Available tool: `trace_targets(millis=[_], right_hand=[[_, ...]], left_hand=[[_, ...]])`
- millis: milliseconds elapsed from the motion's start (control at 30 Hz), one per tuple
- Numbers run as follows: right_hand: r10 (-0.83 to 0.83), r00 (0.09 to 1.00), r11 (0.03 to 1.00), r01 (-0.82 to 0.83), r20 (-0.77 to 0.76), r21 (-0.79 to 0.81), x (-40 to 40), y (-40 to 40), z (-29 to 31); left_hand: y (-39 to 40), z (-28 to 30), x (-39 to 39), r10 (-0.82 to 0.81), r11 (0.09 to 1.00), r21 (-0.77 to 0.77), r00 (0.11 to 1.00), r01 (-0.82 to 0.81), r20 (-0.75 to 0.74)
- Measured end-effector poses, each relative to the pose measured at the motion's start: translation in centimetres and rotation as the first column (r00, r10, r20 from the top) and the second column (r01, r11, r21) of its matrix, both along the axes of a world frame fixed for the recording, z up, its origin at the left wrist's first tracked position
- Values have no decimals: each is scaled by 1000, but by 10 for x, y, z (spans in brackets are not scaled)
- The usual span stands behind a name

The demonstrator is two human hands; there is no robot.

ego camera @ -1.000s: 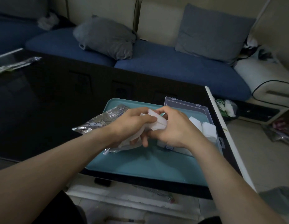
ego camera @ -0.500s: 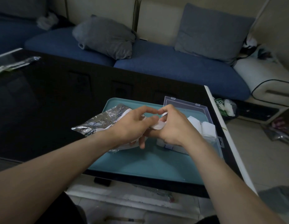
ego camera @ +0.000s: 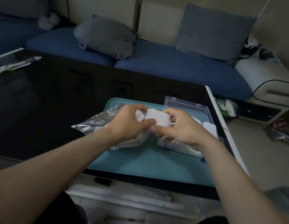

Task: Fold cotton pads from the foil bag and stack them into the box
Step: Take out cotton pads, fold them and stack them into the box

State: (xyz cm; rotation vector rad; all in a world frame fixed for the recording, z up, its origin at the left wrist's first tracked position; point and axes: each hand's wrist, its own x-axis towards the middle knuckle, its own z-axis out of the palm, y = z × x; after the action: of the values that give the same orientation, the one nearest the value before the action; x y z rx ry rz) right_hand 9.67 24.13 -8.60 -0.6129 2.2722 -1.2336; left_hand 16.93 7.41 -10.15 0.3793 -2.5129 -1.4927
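Head view shows a white cotton pad point(ego camera: 157, 118), a soft squarish piece with a slightly fuzzy edge, held in the air over the teal tray point(ego camera: 140, 160), between the crinkled silver foil bag point(ego camera: 95, 121) on the left and the clear plastic box point(ego camera: 189, 104) on the right, whose lid stands open. Both hands meet at the pad: the left hand point(ego camera: 129, 125) pinches its near left edge with thumb and curled fingers, and the right hand point(ego camera: 181, 128) grips its right side the same way, thumbs nearly touching.
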Motion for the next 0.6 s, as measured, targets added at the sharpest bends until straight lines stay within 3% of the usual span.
trace_targets(millis=[167, 367, 500, 600], right_hand=[[-98, 976, 963, 142, 196, -229, -5, 3, 1], [-207, 897, 881, 345, 391, -325, -1, -7, 5], [-361, 891, 818, 445, 276, -366, 3, -19, -2], [-487, 872, 783, 458, 43, -422, 2, -25, -9]], left_hand=[[2, 1, 1, -99, 941, 317, 992, 120, -81], [5, 2, -2, -98, 874, 461, 986, 150, -135], [5, 2, -4, -16, 814, 578, 998, 49, -62], [9, 7, -4, 38, 733, 679, 999, -23, -6]])
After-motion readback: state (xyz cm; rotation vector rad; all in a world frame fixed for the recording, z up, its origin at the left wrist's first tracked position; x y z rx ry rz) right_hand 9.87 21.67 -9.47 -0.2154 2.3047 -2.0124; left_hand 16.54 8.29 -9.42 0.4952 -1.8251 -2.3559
